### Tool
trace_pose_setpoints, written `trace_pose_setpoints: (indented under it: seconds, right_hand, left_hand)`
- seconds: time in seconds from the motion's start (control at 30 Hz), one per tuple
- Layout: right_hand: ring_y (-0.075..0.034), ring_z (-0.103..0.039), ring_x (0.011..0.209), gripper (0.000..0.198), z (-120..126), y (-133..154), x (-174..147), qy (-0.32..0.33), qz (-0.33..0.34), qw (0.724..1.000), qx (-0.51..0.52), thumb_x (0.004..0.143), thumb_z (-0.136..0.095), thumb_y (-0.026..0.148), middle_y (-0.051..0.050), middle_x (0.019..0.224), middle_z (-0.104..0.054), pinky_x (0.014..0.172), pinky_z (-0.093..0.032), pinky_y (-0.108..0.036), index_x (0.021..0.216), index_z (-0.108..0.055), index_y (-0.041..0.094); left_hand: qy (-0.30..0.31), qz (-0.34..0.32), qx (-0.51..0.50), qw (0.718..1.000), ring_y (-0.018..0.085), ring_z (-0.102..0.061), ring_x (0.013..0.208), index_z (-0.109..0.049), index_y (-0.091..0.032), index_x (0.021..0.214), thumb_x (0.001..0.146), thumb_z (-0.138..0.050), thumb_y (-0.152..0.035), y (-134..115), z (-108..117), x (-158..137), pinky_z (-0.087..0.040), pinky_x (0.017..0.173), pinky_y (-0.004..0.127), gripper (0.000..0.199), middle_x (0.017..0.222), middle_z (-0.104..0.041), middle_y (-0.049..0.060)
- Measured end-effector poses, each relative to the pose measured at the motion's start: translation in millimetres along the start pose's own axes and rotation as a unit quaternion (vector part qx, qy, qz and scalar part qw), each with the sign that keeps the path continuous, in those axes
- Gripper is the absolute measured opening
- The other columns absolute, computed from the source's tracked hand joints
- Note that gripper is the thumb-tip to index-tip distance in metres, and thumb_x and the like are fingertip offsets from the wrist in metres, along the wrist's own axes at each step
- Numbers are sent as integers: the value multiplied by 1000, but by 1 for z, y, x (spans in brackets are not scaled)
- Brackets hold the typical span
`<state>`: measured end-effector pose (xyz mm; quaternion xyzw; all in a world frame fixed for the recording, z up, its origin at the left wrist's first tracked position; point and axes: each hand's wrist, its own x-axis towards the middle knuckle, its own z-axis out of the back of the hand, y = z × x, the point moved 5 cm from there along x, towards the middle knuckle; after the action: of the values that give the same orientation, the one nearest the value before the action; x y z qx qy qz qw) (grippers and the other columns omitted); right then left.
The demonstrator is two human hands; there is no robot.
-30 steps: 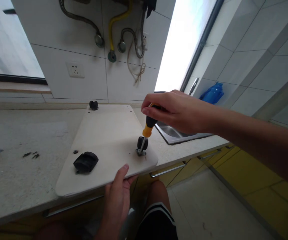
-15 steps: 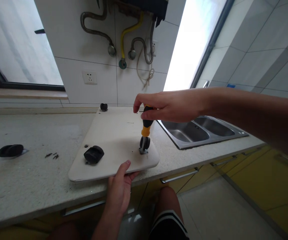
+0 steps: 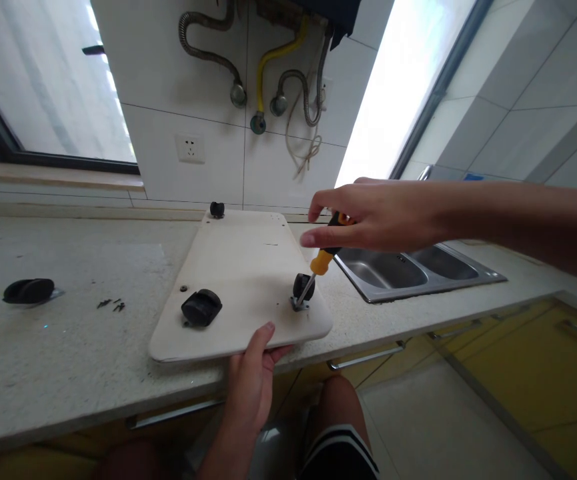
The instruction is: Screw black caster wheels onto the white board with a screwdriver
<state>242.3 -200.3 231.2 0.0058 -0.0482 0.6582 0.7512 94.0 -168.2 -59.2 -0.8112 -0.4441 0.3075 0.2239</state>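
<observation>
A white board lies on the stone counter with black caster wheels on it. My right hand grips a screwdriver with a black and orange handle; its tip rests at the base plate of the near right caster. My left hand clasps the board's near edge, thumb on top. Another caster lies on its side at the near left, with a single screw beside it. A third caster stands at the far corner.
A loose caster and several small screws lie on the counter to the left. A steel double sink sits to the right. Hoses and a yellow pipe hang on the tiled wall above a socket. Yellow drawers run below the counter.
The view has shifted so the board sits further right. The screwdriver has tilted from upright to leaning right, my right hand moving right with fingers spread along the handle. The left hand stays on the edge.
</observation>
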Motion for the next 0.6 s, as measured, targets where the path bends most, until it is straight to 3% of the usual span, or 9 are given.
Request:
trace_pose_setpoints:
  seconds: [0.1, 0.17, 0.23, 0.3, 0.43, 0.5, 0.6]
  right_hand:
    - [-22, -62, 62, 52, -5, 8, -4, 32, 12, 998, -49, 105, -50, 73, -6, 74, -75, 59, -37, -39, 108, -76, 29]
    - [-21, -64, 67, 37, -3, 16, -9, 58, 59, 997, -7, 107, -54, 59, -4, 90, -80, 62, -41, -39, 130, -71, 36]
    - [-20, -65, 71, 37, -1, 19, -12, 103, 75, 991, 48, 105, -58, 48, -1, 105, -82, 64, -45, -37, 141, -63, 42]
    - [-21, -66, 75, 37, -1, 15, -10, 116, 48, 990, 64, 103, -60, 50, -2, 109, -82, 65, -47, -37, 139, -64, 41]
    - [-23, -63, 69, 46, -3, 1, 3, 56, -30, 998, 16, 103, -56, 67, -10, 90, -77, 62, -40, -37, 114, -74, 26]
    - [-21, -61, 67, 43, -6, -1, 7, 53, -20, 998, 24, 105, -54, 62, -8, 89, -77, 62, -41, -37, 123, -72, 27]
    - [-20, -65, 75, 43, -8, 1, 7, 82, 23, 994, 63, 106, -55, 53, -4, 105, -82, 68, -49, -36, 145, -59, 36]
  left_hand:
    - [-10, 2, 1, 1000, 28, -84, 102, -72, -18, 142, 91, -74, -5, -1, 0, 1, -75, 73, 36, 52, 123, -83, 14]
    - [-17, 7, 3, 1000, 28, -83, 102, -73, -18, 141, 91, -74, -4, 0, 0, 1, -75, 72, 36, 51, 124, -83, 14]
    - [-17, 11, 2, 1000, 27, -83, 102, -73, -17, 140, 92, -73, -3, 0, 1, 1, -75, 74, 36, 50, 123, -83, 14]
    - [-12, 11, 0, 1000, 27, -83, 104, -73, -17, 139, 93, -73, -3, 1, 0, 1, -75, 79, 37, 48, 122, -83, 14]
    - [-15, 2, -3, 1000, 26, -83, 105, -74, -18, 138, 93, -74, -4, 1, 0, 0, -75, 84, 38, 47, 122, -83, 12]
    - [-21, 1, -6, 1000, 25, -83, 105, -73, -19, 138, 92, -75, -4, 1, 0, 0, -75, 84, 38, 49, 123, -83, 11]
    - [-17, 6, -9, 1000, 27, -83, 104, -72, -19, 139, 92, -76, -4, 1, -2, 0, -75, 83, 39, 50, 121, -83, 12]
